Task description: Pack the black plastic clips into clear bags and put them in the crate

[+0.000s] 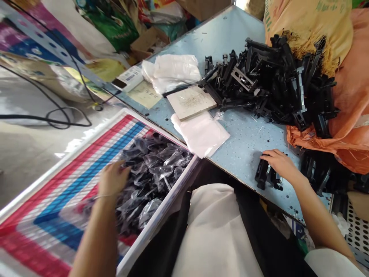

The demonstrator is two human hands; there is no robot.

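Note:
My left hand (113,177) hangs over a striped crate, somewhat blurred, its fingers loosely apart and no held thing showing. Close to its fingertips lies a heap of black parts in clear plastic bags (155,165). On the blue tabletop, my right hand (279,163) curls its fingers over a few black plastic parts (262,174) near the front edge; its palm side is hidden. A large pile of loose black parts (259,77), some with metal pieces, lies beyond it.
The red, white and blue lined crate (62,192) stands left of the blue table (245,142). On the table are clear plastic bags (173,71), a pale board (191,102) and a white sheet-like stack (201,134). Orange sacking (350,88) borders the right; a cable (43,118) runs at left.

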